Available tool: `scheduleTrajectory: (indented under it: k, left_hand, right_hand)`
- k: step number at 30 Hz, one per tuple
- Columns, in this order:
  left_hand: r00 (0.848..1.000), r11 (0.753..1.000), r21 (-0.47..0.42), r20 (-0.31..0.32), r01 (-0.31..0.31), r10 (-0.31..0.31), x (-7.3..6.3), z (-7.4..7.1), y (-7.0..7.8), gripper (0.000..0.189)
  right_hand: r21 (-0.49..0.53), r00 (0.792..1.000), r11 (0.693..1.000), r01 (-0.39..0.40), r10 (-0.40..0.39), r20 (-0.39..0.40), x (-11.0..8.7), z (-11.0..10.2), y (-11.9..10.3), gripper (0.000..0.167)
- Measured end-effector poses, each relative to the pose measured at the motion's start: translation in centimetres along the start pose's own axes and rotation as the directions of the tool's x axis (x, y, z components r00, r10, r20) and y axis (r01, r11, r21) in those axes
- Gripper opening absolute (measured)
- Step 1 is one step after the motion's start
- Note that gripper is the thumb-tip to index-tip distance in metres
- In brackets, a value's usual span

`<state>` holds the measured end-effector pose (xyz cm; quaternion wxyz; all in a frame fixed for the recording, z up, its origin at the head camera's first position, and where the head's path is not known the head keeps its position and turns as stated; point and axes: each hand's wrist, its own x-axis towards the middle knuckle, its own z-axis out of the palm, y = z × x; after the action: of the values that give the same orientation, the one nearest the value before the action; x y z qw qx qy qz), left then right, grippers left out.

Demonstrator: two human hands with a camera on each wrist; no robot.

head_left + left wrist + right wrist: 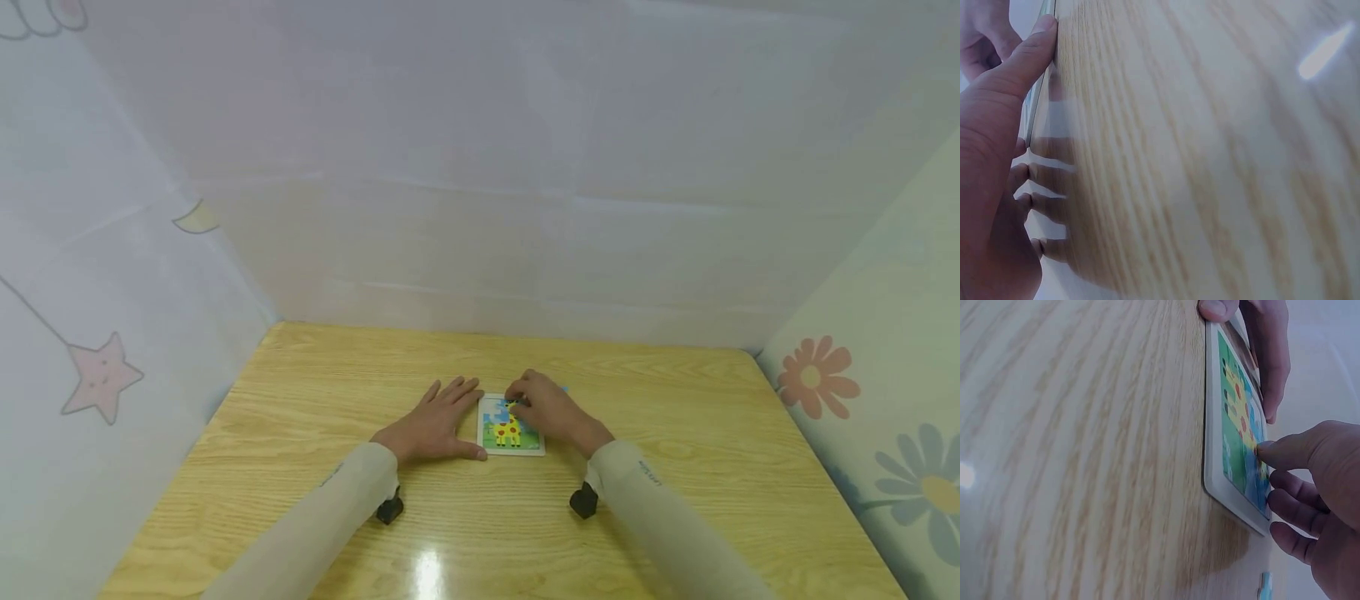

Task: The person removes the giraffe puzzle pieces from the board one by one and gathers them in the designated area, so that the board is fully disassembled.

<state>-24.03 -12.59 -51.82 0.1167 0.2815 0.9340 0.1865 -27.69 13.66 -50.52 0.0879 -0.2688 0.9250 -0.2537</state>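
A small giraffe jigsaw puzzle (pixel 507 435) in a white-rimmed tray lies flat on the wooden table. Along the tray's left side rests my left hand (pixel 438 423), fingers spread and thumb at the near corner. In the right wrist view, the left thumb (pixel 1216 307) touches the tray's rim. My right hand (pixel 551 408) reaches over the right part of the puzzle with bent fingers. Its thumb and fingertips pinch a puzzle piece (pixel 512 404) at the giraffe's head; the fingers partly hide it. Pale tray bottom shows near the upper left of the picture.
A loose blue puzzle piece (pixel 1265 586) lies on the table just beyond the right hand. The wooden table (pixel 480 525) meets pale cloth walls (pixel 480 250) at its back and sides. Black wrist cameras (pixel 583 502) hang under both sleeves.
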Motion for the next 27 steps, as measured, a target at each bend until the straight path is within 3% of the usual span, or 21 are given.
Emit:
scheduleTrajectory:
  k: [10, 17, 22, 27]
  left_hand:
    - [1.0, 1.0, -0.004, -0.005, 0.006, -0.006, 0.0, 0.1, -0.1, 0.111]
    - [1.0, 1.0, -0.003, -0.007, 0.002, -0.002, -0.1, 0.0, 0.0, 0.111]
    - [1.0, 1.0, -0.011, -0.006, 0.003, -0.003, 0.0, -0.1, 0.1, 0.11]
    - [1.0, 1.0, -0.007, -0.008, 0.008, -0.008, 0.1, 0.1, 0.0, 0.111]
  right_hand:
    - [-0.053, 0.999, 0.998, 0.017, -0.014, 0.047, 0.1, 0.0, -1.1, 0.032]
    - [-0.086, 0.994, 0.995, 0.042, -0.032, 0.108, 0.8, -0.4, -1.4, 0.026]
    - [-0.06, 0.985, 0.998, 0.01, 0.0, 0.175, 1.3, -1.0, -1.9, 0.021]
    - [-0.054, 0.983, 0.999, -0.006, 0.016, 0.185, 1.4, -1.2, -2.1, 0.017]
